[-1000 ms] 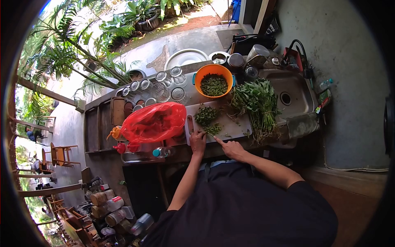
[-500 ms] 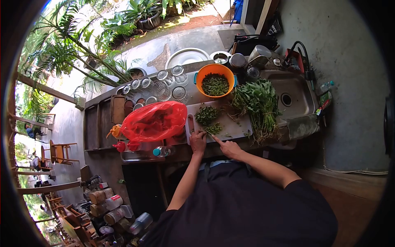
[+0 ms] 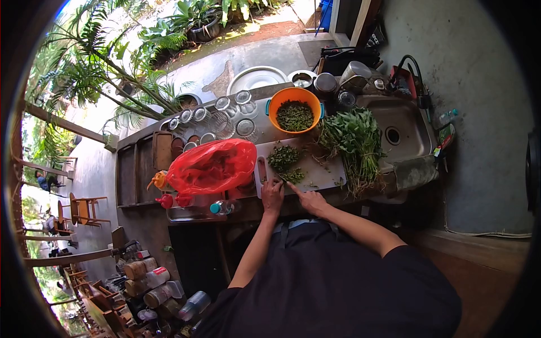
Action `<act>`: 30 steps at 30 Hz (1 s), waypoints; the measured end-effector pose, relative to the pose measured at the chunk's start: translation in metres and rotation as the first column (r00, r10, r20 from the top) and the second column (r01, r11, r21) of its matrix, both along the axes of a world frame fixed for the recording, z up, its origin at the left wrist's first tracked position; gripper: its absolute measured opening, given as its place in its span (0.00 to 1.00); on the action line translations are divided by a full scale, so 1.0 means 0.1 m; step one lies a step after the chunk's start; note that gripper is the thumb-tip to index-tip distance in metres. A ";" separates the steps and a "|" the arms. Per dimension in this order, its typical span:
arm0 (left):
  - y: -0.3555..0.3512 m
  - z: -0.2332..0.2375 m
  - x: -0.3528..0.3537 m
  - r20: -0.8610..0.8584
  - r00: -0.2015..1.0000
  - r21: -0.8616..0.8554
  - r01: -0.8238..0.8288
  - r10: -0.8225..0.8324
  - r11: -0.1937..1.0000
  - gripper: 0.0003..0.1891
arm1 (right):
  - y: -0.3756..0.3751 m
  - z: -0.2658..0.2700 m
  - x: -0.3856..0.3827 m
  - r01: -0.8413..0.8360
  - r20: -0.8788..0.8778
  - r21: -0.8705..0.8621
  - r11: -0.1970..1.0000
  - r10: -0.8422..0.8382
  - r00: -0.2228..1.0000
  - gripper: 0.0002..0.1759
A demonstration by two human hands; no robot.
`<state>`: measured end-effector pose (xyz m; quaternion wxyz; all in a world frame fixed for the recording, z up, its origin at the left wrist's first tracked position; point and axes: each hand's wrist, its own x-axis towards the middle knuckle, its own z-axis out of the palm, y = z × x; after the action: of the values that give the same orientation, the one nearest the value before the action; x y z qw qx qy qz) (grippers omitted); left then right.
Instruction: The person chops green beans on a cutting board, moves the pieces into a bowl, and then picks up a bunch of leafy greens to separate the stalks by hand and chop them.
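Note:
On the white cutting board [image 3: 332, 163] lies a heap of chopped leafy greens [image 3: 285, 158], with a smaller, lighter pile at its near side. My left hand [image 3: 273, 195] is at the board's near edge, fingers bent and closed against the greens there. My right hand [image 3: 313, 201] is closed around a knife [image 3: 286, 181], its index finger stretched along the top; the handle is hidden in the palm and only a bit of thin blade shows by my left fingertips. Right of the board rests a large bunch of uncut greens [image 3: 360, 146] with roots attached.
An orange basin [image 3: 294, 93] of cut greens stands behind the board. A red plastic bag [image 3: 214, 166] and a bottle with a teal cap [image 3: 224, 207] are on the left. Upturned glasses [image 3: 246, 128] stand farther back. A steel sink [image 3: 414, 121] lies at the right.
My right hand has shifted slightly left and up, closer to my left hand. My left hand stays in nearly the same place, and the greens look the same.

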<state>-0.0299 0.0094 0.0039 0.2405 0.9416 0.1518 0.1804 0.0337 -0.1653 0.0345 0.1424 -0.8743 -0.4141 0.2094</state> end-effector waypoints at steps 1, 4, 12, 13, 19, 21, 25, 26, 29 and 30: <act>0.01 -0.01 0.00 0.000 1.000 0.000 -0.005 0.005 1.000 0.08 | -0.04 0.03 0.00 -0.008 -0.031 -0.022 1.000 0.008 1.000 0.47; 0.02 -0.04 0.01 0.000 1.000 -0.025 -0.015 0.015 1.000 0.07 | -0.22 0.03 0.00 -0.041 -0.045 -0.057 0.998 0.038 0.998 0.48; 0.05 -0.01 0.04 0.012 0.999 -0.143 -0.030 0.032 0.989 0.05 | -0.28 0.33 0.06 -0.048 -0.126 -0.106 0.993 0.035 0.991 0.46; 0.03 0.01 0.04 -0.007 0.999 -0.161 -0.044 0.043 0.986 0.05 | -0.26 0.35 0.05 -0.049 -0.104 -0.093 0.994 0.040 0.994 0.46; 0.05 -0.13 0.04 0.001 0.999 -0.247 -0.045 0.047 0.968 0.05 | -0.15 0.40 0.03 -0.059 -0.121 -0.118 0.991 0.044 0.992 0.42; 0.05 -0.16 0.04 0.009 0.999 -0.260 -0.048 0.052 0.964 0.05 | -0.14 0.42 0.03 -0.055 -0.136 -0.123 0.991 0.038 0.990 0.41; 0.05 -0.19 0.05 0.023 0.999 -0.270 -0.040 0.048 0.962 0.05 | -0.13 0.42 0.04 -0.044 -0.173 -0.126 0.991 0.022 0.985 0.41; 0.04 -0.16 0.05 0.022 0.999 -0.270 -0.042 0.049 0.962 0.05 | -0.13 0.38 0.03 -0.034 -0.187 -0.119 0.992 0.011 0.982 0.42; 0.03 -0.10 0.04 0.020 0.999 -0.261 -0.034 0.041 0.965 0.05 | -0.12 0.23 -0.01 -0.018 -0.187 -0.104 0.994 -0.002 0.982 0.44; 0.02 -0.08 0.04 0.023 0.999 -0.266 -0.038 0.046 0.963 0.05 | -0.11 0.18 -0.02 -0.019 -0.189 -0.104 0.994 -0.001 0.982 0.44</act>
<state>-0.0263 0.0114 -0.0042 0.3629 0.8947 0.1910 0.1769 0.0318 -0.1761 0.0520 0.1337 -0.8548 -0.3911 0.3138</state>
